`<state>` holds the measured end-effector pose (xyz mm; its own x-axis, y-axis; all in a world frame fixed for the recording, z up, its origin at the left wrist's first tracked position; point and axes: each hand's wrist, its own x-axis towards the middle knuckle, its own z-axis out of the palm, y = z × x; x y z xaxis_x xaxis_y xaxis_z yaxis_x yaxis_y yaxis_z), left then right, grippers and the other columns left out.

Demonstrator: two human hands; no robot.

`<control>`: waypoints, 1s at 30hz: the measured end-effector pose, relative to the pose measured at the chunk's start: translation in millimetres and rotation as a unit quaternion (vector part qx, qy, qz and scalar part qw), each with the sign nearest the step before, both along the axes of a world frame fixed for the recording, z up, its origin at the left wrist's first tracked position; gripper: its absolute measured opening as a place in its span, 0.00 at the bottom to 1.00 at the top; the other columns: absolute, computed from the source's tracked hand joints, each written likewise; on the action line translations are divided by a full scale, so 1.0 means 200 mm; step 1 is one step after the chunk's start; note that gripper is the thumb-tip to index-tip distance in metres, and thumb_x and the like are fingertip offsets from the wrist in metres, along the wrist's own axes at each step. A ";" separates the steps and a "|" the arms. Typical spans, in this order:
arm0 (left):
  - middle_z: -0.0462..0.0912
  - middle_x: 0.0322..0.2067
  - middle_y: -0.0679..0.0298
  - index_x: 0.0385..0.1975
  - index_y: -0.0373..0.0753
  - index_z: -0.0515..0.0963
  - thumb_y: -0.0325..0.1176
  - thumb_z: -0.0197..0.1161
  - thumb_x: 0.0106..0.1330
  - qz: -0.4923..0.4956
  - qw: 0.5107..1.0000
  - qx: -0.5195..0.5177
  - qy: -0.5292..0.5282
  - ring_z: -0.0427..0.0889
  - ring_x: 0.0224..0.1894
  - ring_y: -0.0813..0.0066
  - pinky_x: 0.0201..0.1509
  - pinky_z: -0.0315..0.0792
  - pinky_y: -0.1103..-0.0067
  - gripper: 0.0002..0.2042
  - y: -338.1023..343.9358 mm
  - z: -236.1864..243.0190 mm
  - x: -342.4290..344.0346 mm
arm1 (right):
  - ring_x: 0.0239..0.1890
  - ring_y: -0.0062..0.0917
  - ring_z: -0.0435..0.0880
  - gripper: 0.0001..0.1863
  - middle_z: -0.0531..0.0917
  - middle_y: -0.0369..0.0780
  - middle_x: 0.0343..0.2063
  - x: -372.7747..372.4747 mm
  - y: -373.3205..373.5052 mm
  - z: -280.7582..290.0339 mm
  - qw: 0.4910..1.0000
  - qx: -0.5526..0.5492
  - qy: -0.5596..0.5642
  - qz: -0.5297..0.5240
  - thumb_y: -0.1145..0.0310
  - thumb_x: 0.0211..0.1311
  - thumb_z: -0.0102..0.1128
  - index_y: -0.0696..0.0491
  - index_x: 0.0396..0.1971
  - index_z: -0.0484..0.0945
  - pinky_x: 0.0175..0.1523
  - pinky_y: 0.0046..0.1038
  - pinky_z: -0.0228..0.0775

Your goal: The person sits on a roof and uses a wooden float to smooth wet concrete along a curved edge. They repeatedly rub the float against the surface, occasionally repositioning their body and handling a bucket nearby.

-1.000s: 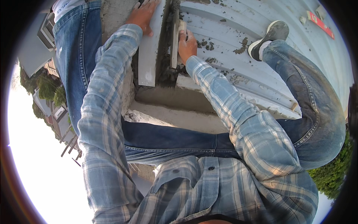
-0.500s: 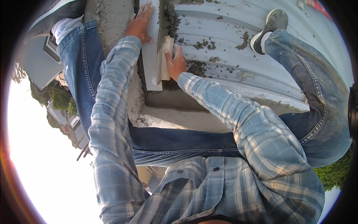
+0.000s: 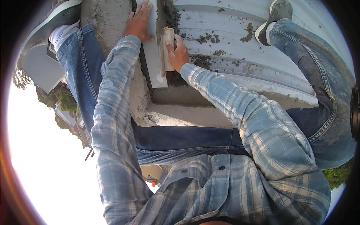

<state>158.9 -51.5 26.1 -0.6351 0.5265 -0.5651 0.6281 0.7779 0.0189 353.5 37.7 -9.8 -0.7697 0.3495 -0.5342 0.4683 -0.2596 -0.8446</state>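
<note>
A long grey straight bar (image 3: 159,75) runs along the top of a cement-coated ledge, away from me at upper centre. My left hand (image 3: 139,23) lies on the bar with its fingers stretched out and the thumb apart. On the bar's right side, my right hand (image 3: 177,52) grips a pale wooden block (image 3: 168,39), seen edge-on, thumb over its near face. The block stands against the side of the ledge beside the bar. Its face toward the ledge is hidden. Dark wet mortar (image 3: 171,17) clings along the foot of the ledge beyond my right hand.
Ribbed light-grey metal roofing (image 3: 232,37) spreads to the right, scattered with mortar crumbs (image 3: 208,38). Nearer me is a recessed cement trough (image 3: 180,96) with a raised edge. My legs straddle the ledge, one shoe (image 3: 275,18) on the roofing. Beyond the left side show houses and trees far below.
My right hand and the wooden block have slid a little farther away along the bar. My left hand stays on the bar. The whole view has shifted slightly.
</note>
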 end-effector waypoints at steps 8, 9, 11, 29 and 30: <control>0.46 0.77 0.51 0.75 0.39 0.51 0.38 0.87 0.30 -0.025 1.000 -0.007 0.007 0.46 0.79 0.55 0.80 0.48 0.59 0.66 0.05 0.02 -0.02 | 0.52 0.57 0.79 0.26 0.83 0.60 0.44 0.00 -0.03 -0.21 0.994 0.060 -0.070 0.052 0.57 0.69 0.57 0.62 0.57 0.72 0.58 0.48 0.69; 0.47 0.77 0.51 0.75 0.39 0.51 0.38 0.87 0.30 -0.018 1.000 -0.010 0.008 0.46 0.79 0.55 0.80 0.48 0.59 0.66 0.04 0.01 -0.03 | 0.52 0.57 0.79 0.26 0.83 0.60 0.44 0.07 -0.06 -0.20 0.994 0.040 -0.074 0.068 0.57 0.69 0.58 0.62 0.56 0.72 0.59 0.47 0.69; 0.47 0.77 0.51 0.75 0.39 0.51 0.38 0.86 0.30 -0.012 1.000 -0.020 0.010 0.46 0.79 0.54 0.80 0.47 0.59 0.66 0.04 0.01 -0.02 | 0.53 0.57 0.79 0.28 0.82 0.60 0.46 0.12 -0.05 -0.12 0.996 -0.007 -0.070 0.061 0.55 0.68 0.58 0.63 0.57 0.72 0.60 0.46 0.69; 0.47 0.77 0.51 0.75 0.38 0.50 0.37 0.87 0.29 -0.014 1.000 0.011 0.004 0.44 0.79 0.52 0.79 0.47 0.56 0.67 0.03 0.01 0.00 | 0.52 0.57 0.80 0.27 0.82 0.60 0.46 -0.17 0.09 -0.09 0.998 -0.001 -0.058 0.013 0.56 0.68 0.57 0.60 0.58 0.72 0.57 0.47 0.72; 0.47 0.77 0.51 0.75 0.38 0.51 0.37 0.87 0.29 -0.016 1.000 0.016 0.009 0.44 0.79 0.52 0.79 0.47 0.56 0.66 0.03 0.01 -0.01 | 0.51 0.58 0.80 0.27 0.82 0.60 0.45 -0.24 0.14 -0.07 0.997 -0.001 -0.069 0.020 0.56 0.68 0.57 0.60 0.58 0.72 0.56 0.48 0.72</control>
